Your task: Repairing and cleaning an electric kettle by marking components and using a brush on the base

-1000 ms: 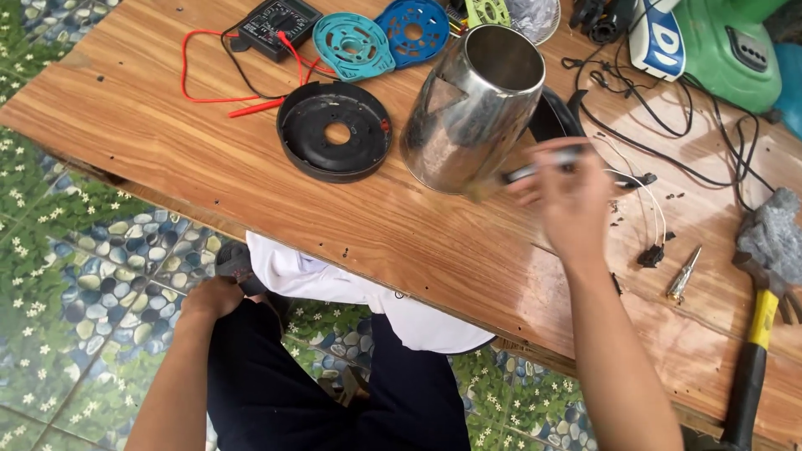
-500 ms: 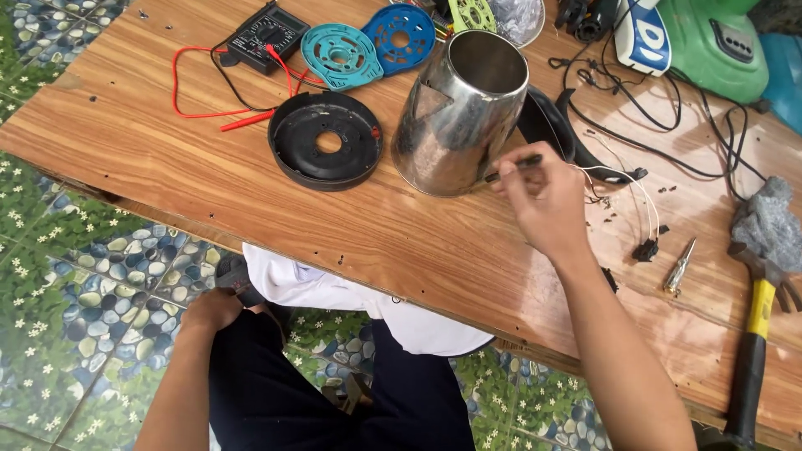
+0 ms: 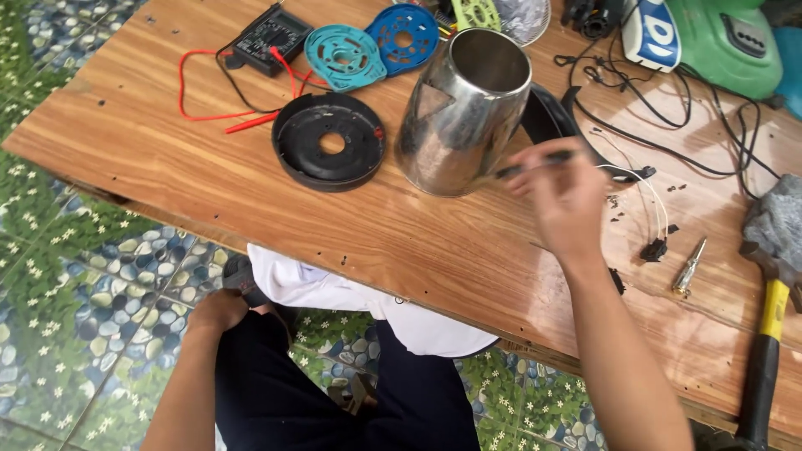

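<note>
Fingers: those of the right hand are pinched together on a thin dark tool, blurred, probably a screwdriver, its tip pointing left at the kettle wall.
Left hand: rests low on the person's lap beside the table edge; whether its fingers are curled or apart I cannot tell.
Kettle: a stainless steel kettle body stands lidless near the middle of the wooden table, its black handle behind the right hand.
Base: a round black plastic base ring lies just left of the kettle.
Far side: a multimeter with red leads, a teal disc and a blue disc.
Right side: a hammer with a yellow-and-black handle at the table edge, a small metal tester pen, black cables.
</note>
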